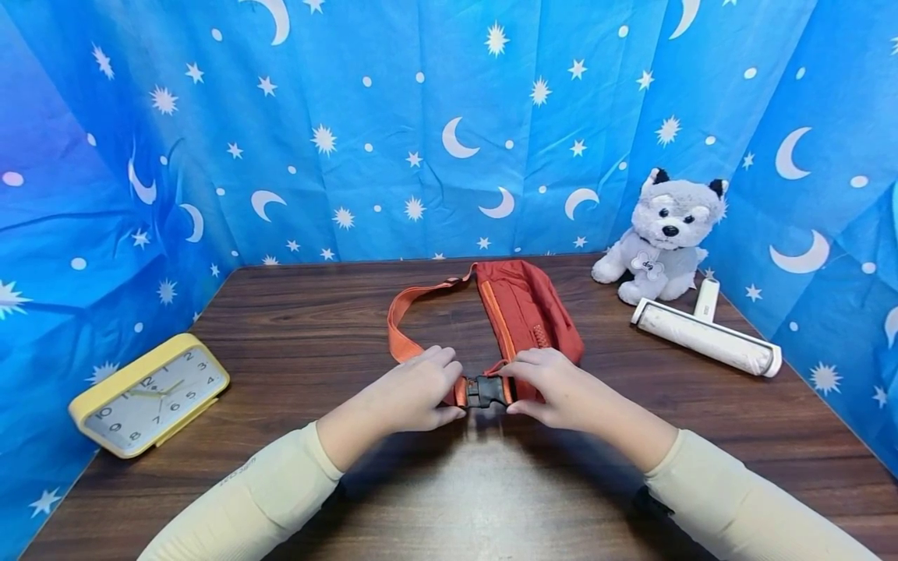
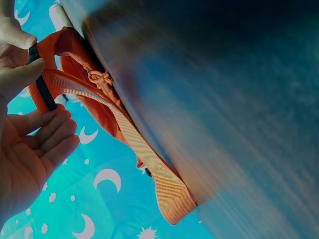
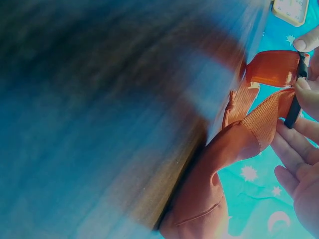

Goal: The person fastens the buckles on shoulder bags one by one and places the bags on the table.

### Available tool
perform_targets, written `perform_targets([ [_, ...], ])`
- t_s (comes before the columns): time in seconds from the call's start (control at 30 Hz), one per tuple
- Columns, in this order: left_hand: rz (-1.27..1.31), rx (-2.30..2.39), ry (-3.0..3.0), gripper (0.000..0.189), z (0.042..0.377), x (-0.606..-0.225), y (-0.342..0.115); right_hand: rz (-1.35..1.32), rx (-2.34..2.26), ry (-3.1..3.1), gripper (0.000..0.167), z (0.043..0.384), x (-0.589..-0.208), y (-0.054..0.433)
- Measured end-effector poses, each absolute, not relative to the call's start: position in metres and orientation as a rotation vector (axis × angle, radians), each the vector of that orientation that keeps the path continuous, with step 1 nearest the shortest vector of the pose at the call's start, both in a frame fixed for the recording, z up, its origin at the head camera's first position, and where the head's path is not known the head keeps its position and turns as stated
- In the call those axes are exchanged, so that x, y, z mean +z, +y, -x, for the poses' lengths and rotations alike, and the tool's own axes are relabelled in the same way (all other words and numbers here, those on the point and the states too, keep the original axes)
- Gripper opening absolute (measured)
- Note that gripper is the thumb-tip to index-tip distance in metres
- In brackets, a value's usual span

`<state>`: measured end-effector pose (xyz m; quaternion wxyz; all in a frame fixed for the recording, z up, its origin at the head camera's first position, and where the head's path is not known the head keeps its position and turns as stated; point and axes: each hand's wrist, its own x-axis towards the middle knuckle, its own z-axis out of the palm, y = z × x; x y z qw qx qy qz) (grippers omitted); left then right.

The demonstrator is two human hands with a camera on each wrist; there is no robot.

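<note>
A rust-red waist bag (image 1: 543, 304) lies on the table, its orange strap (image 1: 401, 321) looping out to the left. In front of it, the black side-release buckle (image 1: 484, 392) is held between both hands, its two halves together. My left hand (image 1: 419, 391) pinches the buckle's left end between thumb and fingers. At the other end, my right hand (image 1: 564, 389) pinches it the same way. The left wrist view shows the webbing (image 2: 132, 132) running from the buckle down to the tabletop. A knotted cord (image 3: 230, 104) hangs near the bag in the right wrist view.
A yellow alarm clock (image 1: 150, 393) stands at the left table edge. On the right sit a grey plush dog (image 1: 662, 234) and a white lint roller (image 1: 705, 336). Blue cloth (image 1: 393, 101) with moons and stars encloses the back and sides of the dark wooden table (image 1: 295, 312).
</note>
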<state>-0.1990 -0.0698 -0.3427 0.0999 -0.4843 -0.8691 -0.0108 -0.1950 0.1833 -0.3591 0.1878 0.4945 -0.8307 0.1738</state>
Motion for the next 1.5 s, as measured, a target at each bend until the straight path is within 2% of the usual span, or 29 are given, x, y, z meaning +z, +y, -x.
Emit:
perform_targets([
  [0.67, 1.386, -0.089, -2.458, 0.038, 0.1987, -0.3464, -0.0715, -1.389, 0.586, -2.309, 0.044, 0.1982, -0.3556, 0.1832],
  [1.27, 1.388, -0.088, -2.449, 0.039, 0.1982, -0.3433, -0.071, -1.366, 0.611, -2.342, 0.04, 0.1956, -0.3532, 0.1821],
  [1.5, 1.386, -0.081, -2.43, 0.039, 0.1988, -0.3436, -0.0704, -1.365, 0.611, -2.325, 0.053, 0.1956, -0.3526, 0.1823],
])
